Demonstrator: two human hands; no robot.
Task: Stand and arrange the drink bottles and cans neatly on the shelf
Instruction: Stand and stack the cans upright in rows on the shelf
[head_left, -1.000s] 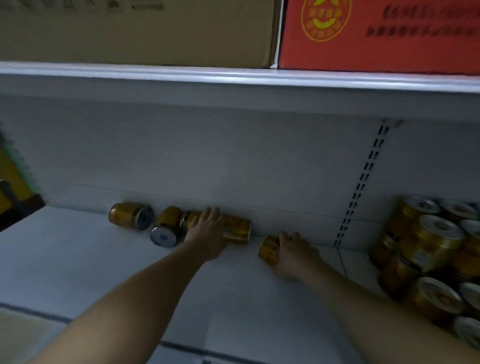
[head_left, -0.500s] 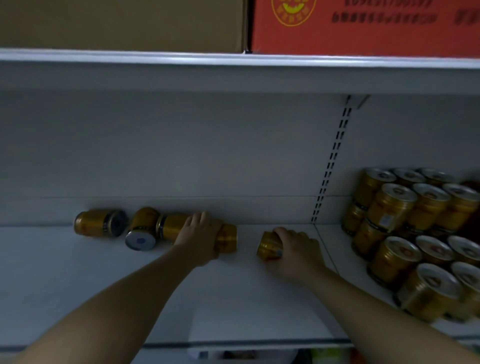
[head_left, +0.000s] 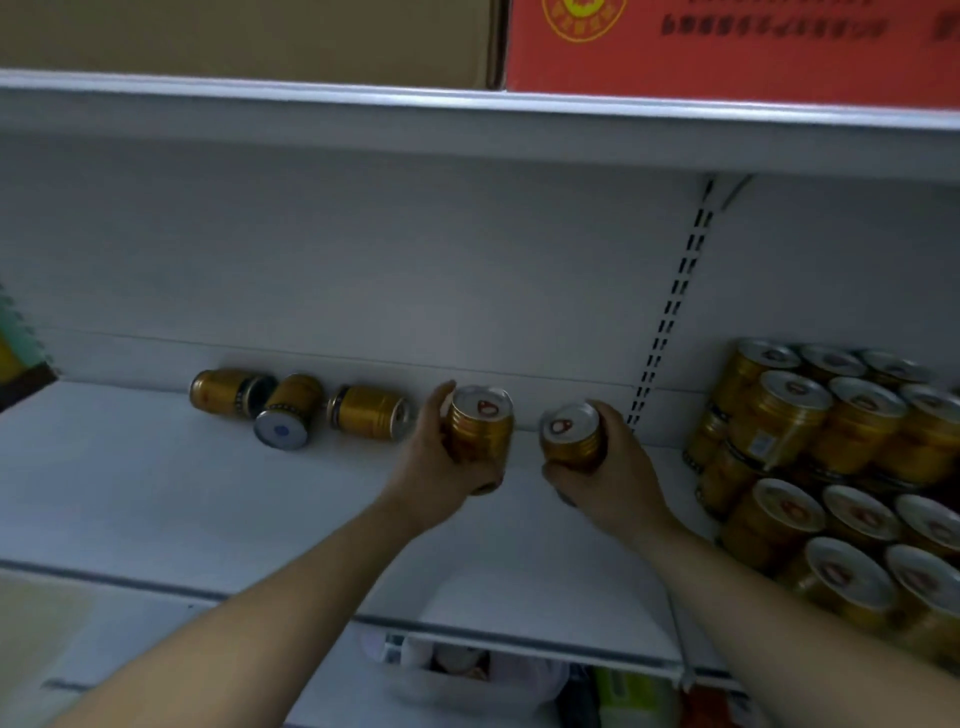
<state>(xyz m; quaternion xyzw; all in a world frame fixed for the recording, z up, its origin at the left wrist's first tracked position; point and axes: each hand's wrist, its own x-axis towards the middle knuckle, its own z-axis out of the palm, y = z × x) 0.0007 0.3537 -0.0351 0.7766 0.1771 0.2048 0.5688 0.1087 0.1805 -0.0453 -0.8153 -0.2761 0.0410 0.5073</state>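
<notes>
Clasps a gold can (head_left: 480, 431) upright in the curled left grip (head_left: 441, 467), a second can (head_left: 571, 439) in the curled right grip (head_left: 610, 478), over the shelf (head_left: 156, 493). Has three toppled cans (head_left: 369, 413) at nine o'clock, stacked cans (head_left: 831, 441) at three.

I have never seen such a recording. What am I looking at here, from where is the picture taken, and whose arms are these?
There is no machine here: a person wears a camera on the head, so you look forward and down along their two bare arms. The left hand grips one gold metal can with a silver pull-tab lid, lid up; the right hand grips a second gold can likewise. On the white metal shelf, to the left, three more gold cans lie on their sides. At the right stands a stacked group of gold cans.
</notes>
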